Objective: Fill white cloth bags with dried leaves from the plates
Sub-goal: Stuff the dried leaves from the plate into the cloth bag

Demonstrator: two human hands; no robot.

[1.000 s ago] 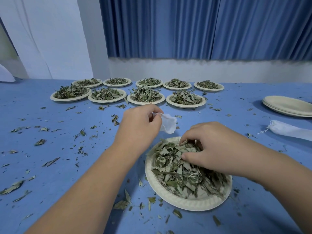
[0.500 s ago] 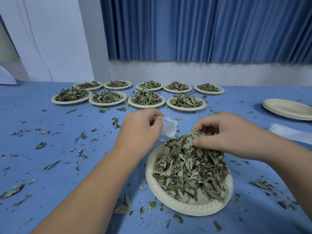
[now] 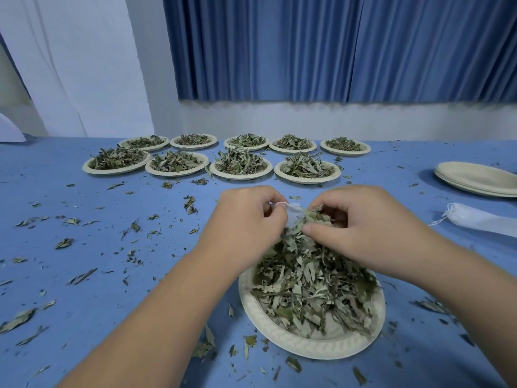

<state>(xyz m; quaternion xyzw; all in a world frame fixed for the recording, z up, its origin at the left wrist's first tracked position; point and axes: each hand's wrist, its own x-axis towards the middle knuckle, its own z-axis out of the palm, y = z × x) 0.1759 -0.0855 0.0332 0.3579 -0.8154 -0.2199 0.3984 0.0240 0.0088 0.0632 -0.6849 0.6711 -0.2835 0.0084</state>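
Small white cloth bag (image 3: 294,212) is held just above the far edge of the near round paper plate (image 3: 279,338), its mouth pinched by the left hand (image 3: 246,224). The right hand (image 3: 363,229) pinches dried green leaves (image 3: 306,218) against the bag's opening, over the littered blue surface (image 3: 84,247).

Room left of near plate (image 3: 282,338) — filled plates (image 3: 241,176) behind, plate stack (image 3: 475,180) right
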